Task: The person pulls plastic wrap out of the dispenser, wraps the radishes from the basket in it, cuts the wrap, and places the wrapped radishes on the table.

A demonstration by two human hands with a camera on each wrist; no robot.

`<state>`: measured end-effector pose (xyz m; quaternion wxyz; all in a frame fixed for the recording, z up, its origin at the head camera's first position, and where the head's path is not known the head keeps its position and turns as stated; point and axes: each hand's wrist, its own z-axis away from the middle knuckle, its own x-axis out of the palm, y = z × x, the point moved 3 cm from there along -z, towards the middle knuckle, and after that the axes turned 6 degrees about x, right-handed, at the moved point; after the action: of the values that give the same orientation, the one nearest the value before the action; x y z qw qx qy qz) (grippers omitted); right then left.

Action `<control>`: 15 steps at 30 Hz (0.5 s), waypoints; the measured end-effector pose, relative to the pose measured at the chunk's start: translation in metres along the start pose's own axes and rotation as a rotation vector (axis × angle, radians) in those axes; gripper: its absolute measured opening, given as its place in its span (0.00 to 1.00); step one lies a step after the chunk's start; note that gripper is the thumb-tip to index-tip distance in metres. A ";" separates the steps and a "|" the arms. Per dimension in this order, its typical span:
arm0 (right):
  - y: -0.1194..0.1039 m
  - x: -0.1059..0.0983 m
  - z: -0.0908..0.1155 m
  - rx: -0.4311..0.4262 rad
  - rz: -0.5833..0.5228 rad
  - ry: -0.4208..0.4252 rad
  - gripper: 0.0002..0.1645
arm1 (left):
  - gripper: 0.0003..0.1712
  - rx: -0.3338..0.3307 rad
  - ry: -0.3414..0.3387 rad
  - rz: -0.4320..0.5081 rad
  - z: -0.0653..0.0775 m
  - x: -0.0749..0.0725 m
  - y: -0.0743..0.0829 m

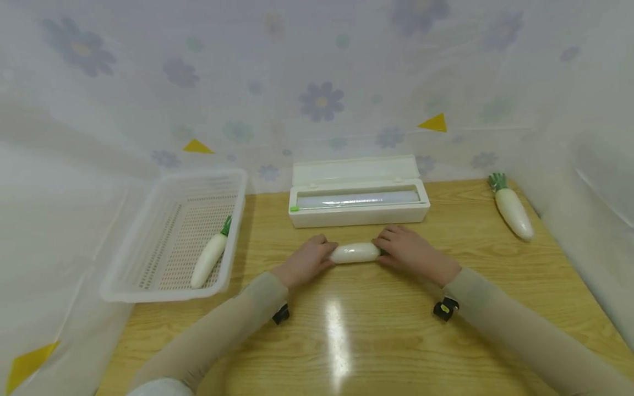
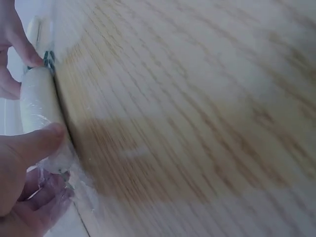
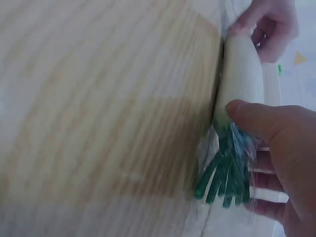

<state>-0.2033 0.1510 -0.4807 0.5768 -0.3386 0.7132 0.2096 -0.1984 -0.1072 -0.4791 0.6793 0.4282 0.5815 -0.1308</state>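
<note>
A white radish (image 1: 355,253) with cut green stems (image 3: 224,180) lies crosswise on the wooden table, between both hands. Clear plastic wrap (image 2: 85,185) surrounds it and sticks out past its ends. My left hand (image 1: 308,260) grips the tapered end, thumb on top and fingers curled beneath in the left wrist view. At the leafy end, my right hand (image 1: 413,254) holds the radish with its thumb (image 3: 249,116) pressed near the stem base. Just behind stands a white wrap dispenser (image 1: 359,216), lid raised, with a roll of film (image 1: 366,198) inside.
At the left, a white plastic basket (image 1: 110,291) holds another radish (image 1: 209,259). A third radish (image 1: 514,212), glossy, lies at the table's back right. A flowered plastic sheet (image 1: 322,66) hangs behind the wooden table (image 1: 386,341).
</note>
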 end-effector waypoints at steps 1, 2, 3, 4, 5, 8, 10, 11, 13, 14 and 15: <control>-0.001 0.001 0.000 0.011 0.034 -0.010 0.29 | 0.26 -0.002 0.009 0.002 0.000 0.000 0.000; -0.002 0.002 -0.001 0.027 0.056 -0.019 0.30 | 0.25 -0.006 0.016 0.005 0.000 -0.001 0.000; -0.003 0.003 -0.001 0.038 0.084 -0.026 0.31 | 0.24 -0.006 0.023 0.004 0.000 -0.001 0.000; -0.004 0.004 -0.002 0.053 0.099 -0.032 0.31 | 0.24 -0.010 0.021 0.001 -0.001 -0.001 -0.001; -0.005 0.004 -0.002 0.063 0.104 -0.034 0.29 | 0.24 -0.017 0.018 -0.001 -0.001 0.000 -0.001; -0.006 0.003 -0.006 0.066 0.112 -0.028 0.23 | 0.27 -0.025 0.001 -0.024 -0.001 0.002 -0.002; -0.005 0.003 -0.008 0.053 0.117 -0.037 0.21 | 0.28 -0.031 -0.005 -0.032 -0.001 0.004 -0.004; -0.005 0.003 -0.009 0.043 0.122 -0.042 0.21 | 0.28 -0.028 -0.005 -0.039 -0.001 0.006 -0.004; -0.004 0.003 -0.009 0.024 0.131 -0.050 0.22 | 0.28 -0.016 -0.006 -0.043 0.000 0.007 -0.004; -0.003 0.004 -0.009 0.015 0.132 -0.053 0.22 | 0.28 -0.013 -0.008 -0.040 0.001 0.007 -0.004; -0.004 0.004 -0.008 0.009 0.130 -0.061 0.23 | 0.27 -0.006 -0.012 -0.041 0.002 0.008 -0.003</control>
<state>-0.2067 0.1419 -0.4819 0.5851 -0.2826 0.7166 0.2535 -0.1969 -0.1085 -0.4876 0.6810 0.4135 0.5865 -0.1455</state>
